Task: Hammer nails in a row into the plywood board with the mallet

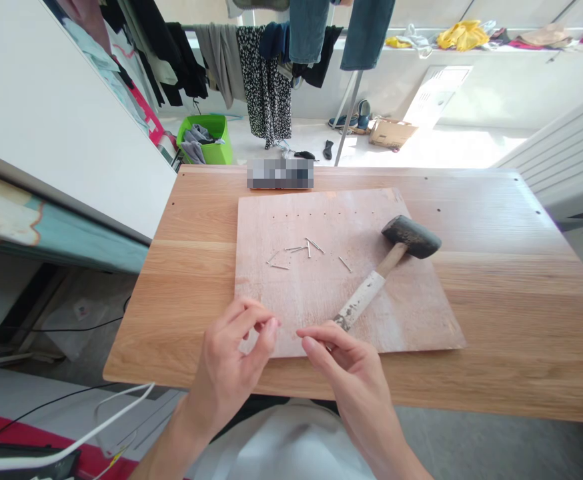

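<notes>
A thin plywood board (396, 320) lies on a wooden table (511, 333). Several loose nails (299, 252) lie scattered near the board's middle, and a row of small nail heads (291, 217) runs along its far part. A black-headed mallet (410, 236) with a pale worn handle rests diagonally on the board. My left hand (234, 367) hovers over the board's near edge with fingers curled and thumb meeting fingertip in a pinch; what it holds is too small to make out. My right hand (344, 363) is beside it, fingers drawn together, just short of the mallet handle's end.
A white cabinet side (61, 120) stands to the left of the table. Clothes hang on a rack (266, 73) behind, with a green basket (206, 137) and a cardboard box (391, 132) on the floor. A white cable (96, 430) runs near my left.
</notes>
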